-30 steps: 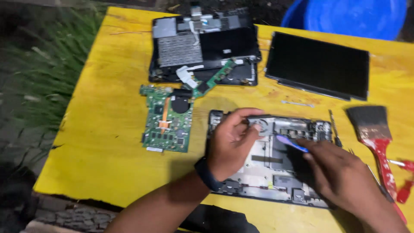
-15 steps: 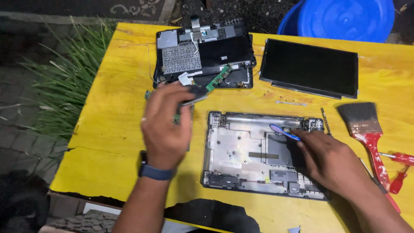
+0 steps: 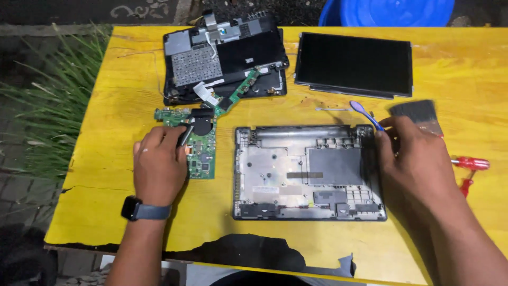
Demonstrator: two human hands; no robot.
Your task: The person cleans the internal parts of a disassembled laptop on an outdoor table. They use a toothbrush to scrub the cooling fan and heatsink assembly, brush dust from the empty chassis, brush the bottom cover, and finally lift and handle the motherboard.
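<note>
My left hand (image 3: 159, 167), with a dark watch on the wrist, lies over the left part of a green circuit board (image 3: 203, 153), fingers curled on it. The board rests on the yellow table (image 3: 106, 212), left of an empty grey laptop bottom case (image 3: 307, 169). My right hand (image 3: 415, 159) sits at the case's right edge and grips a thin blue pry tool (image 3: 364, 113), whose tip points up and left past the case's top right corner.
A dismantled black keyboard deck (image 3: 222, 58) with a ribbon cable lies at the back. To its right is a dark screen panel (image 3: 354, 63). A paintbrush (image 3: 415, 112) and red screwdrivers (image 3: 471, 164) lie beside my right hand. A blue tub (image 3: 397, 10) stands behind, and grass (image 3: 47, 106) grows at the left.
My left hand left the laptop case and moved left onto the green circuit board. My right hand carried the blue tool from inside the case to its right edge.
</note>
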